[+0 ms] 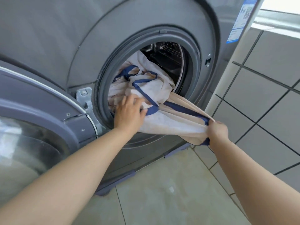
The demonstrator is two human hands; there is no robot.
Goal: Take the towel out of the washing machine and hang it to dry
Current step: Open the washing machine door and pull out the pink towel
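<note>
Head view
Washing machine (53,38): grey front-loader with a smooth metal face; round opening ringed by a dark rubber seal (103,82); perforated shiny steel drum (170,47) is visible deep inside.
Door (37,114): swung open to the left, round, grey frame with a glossy glass bowl; its metal hinge (84,96) sits just beside the opening.
Towel (151,88): soft cream cloth with a dark blue border, crumpled and folded in many creases. Most of it fills the lower left part of the drum mouth; one part is pulled out over the seal's lower edge.
Towel direction: the pulled part is stretched tight into a narrow band, its long axis running from the opening down and to the right, ending at the right hand.
Left hand (128,112): at the lower edge of the opening, fingers closed on a bunch of towel near the blue border.
Right hand (217,129): outside the machine, well apart from the left, clenched on the towel's end; a small corner hangs below the fist.
Surroundings: pale glossy floor tiles (162,192) below; grey wall tiles (267,95) with dark joints at the right; a blue and white label (241,20) on the machine's upper right corner, its text too small to read.
In the way: the seal's lip, over which the cloth drags.
</note>
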